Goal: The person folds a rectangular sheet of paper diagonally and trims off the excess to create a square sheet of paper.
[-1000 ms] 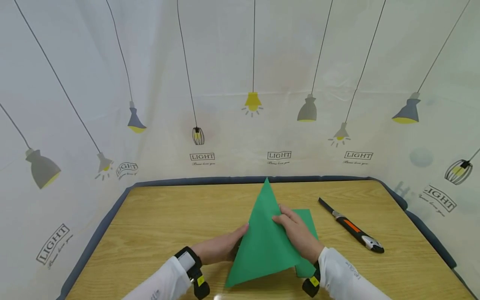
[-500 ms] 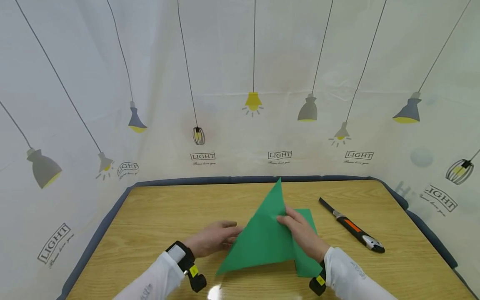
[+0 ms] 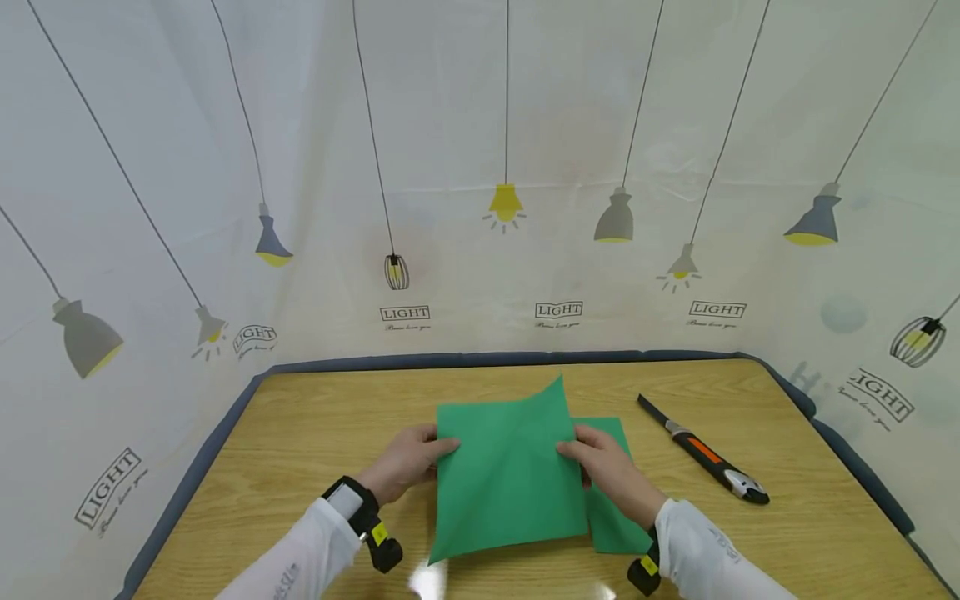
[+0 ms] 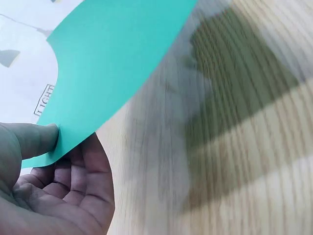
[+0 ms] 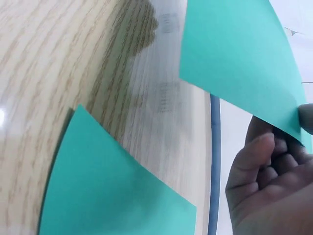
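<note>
A square sheet of green paper [image 3: 510, 475] is held up over the table between both hands, slightly bowed, its far right corner sticking up. My left hand [image 3: 408, 461] pinches its left edge, thumb on the near face and fingers behind, as the left wrist view shows the paper [image 4: 112, 58] gripped at its edge. My right hand [image 3: 609, 467] pinches the right edge the same way; in the right wrist view its fingers [image 5: 254, 156] curl behind the sheet. A second green paper piece [image 3: 615, 517] lies on the table beneath my right hand, partly covered by the held sheet.
A folding saw [image 3: 705, 454] with a black and orange handle lies on the right of the wooden table [image 3: 322, 417], its dark blade pointing away to the left. A white curtain [image 3: 450, 125] printed with lamps surrounds the back and sides.
The sheet has turned from a pointed, diagonal pose to a squarer one facing me. My left hand, loose beside it half a second ago, now pinches the left edge; the right hand keeps its hold.
</note>
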### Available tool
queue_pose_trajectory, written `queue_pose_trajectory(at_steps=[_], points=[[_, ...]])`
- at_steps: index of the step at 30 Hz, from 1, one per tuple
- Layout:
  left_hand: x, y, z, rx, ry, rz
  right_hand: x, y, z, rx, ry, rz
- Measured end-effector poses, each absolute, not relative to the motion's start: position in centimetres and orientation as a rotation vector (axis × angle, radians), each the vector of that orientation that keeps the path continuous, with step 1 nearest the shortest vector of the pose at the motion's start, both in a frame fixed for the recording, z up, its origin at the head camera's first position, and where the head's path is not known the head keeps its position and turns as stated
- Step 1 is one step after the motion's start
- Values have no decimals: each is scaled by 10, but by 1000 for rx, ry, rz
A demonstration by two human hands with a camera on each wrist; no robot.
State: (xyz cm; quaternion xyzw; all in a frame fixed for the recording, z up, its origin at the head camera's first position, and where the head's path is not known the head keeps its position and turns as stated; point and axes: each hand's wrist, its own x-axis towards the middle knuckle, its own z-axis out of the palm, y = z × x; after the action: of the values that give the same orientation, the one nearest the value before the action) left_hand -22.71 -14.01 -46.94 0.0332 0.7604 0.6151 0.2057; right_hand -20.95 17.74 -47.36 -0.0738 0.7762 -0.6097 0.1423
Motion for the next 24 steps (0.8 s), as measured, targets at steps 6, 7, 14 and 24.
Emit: queue_pose_trajectory(at_steps=[6,7,14,24], points=[[-232,-150,-471,67,2225,1658,-211,177,-476,-79,2275,-1701],[-233,-152,-471,67,2240,1645,-212,177,-478,-75,2296,-1674],[-242,-157,-479,57,2384,1513,-213,173,-485,-125,2465,-1435],[-255,-159,-482,116,2685,1123,-216,162,-490,-215,2737,-1022]])
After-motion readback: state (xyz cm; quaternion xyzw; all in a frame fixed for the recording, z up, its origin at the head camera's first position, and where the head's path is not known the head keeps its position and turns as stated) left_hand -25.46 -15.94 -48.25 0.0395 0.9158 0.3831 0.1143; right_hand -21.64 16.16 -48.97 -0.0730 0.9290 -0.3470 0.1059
